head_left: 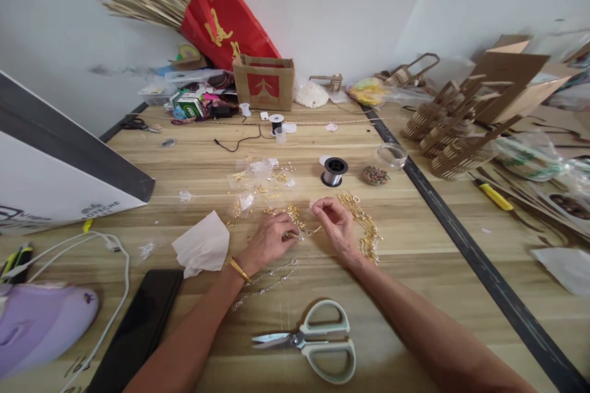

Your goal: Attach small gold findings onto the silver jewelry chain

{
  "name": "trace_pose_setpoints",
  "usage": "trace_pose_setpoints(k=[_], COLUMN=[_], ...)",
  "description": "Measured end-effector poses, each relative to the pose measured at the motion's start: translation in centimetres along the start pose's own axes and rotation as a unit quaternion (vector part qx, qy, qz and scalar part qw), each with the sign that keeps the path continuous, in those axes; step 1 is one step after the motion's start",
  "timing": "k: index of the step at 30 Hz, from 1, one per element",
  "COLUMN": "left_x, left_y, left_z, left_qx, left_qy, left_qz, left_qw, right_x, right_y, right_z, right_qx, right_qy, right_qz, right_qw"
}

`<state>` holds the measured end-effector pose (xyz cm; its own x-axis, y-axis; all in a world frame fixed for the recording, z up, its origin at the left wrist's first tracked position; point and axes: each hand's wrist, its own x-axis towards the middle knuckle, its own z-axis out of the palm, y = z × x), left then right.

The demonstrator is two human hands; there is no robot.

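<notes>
My left hand (271,239) is curled, thumb and fingers together, around small gold pieces I cannot tell apart. To its right, my right hand (337,224) pinches something tiny and pale between thumb and fingertips. A short piece of gold chain (314,231) with a ring lies between the hands. Loose gold beads (294,212) are scattered just beyond the left fingers. Several gold chains (367,227) lie in a bundle right of my right hand. Below my left hand rests a silver beaded chain (262,288). White-handled scissors (306,339) lie nearer me, blades pointing left.
A wire spool (334,172) and a container of mixed beads (375,175) stand beyond the hands. Small bead bags (251,173) lie farther left. A crumpled tissue (203,244), a phone (138,325) and a white cable (125,276) occupy the left. Small woven baskets (454,144) stand right.
</notes>
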<state>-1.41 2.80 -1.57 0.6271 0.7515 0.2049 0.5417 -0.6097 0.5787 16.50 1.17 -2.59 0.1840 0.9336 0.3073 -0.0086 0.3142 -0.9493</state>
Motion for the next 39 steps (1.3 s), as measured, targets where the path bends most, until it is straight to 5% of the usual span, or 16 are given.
trace_pose_setpoints(k=[5,12,21,39], left_x=[-0.2,-0.1,0.0,0.5], left_y=[0.3,-0.2,-1.3,-0.4], left_z=[0.0,-0.1,-0.2,0.7], left_qx=[0.09,0.084,-0.007,0.076], left_qy=[-0.041,-0.026,0.025,0.004], left_qz=[0.037,0.049,0.012,0.045], left_qw=[0.994,0.995,1.0,0.996], right_x=[0.1,0.0,-1.0,-0.8], right_y=[0.6,1.3,1.2,1.5], right_z=[0.2,1.0,-0.5,-0.8], right_qx=[-0.023,-0.064,-0.238,-0.239], right_qy=[-0.018,-0.055,-0.091,-0.117], right_qz=[0.004,0.022,-0.127,-0.155], right_qw=[1.0,0.996,0.959,0.951])
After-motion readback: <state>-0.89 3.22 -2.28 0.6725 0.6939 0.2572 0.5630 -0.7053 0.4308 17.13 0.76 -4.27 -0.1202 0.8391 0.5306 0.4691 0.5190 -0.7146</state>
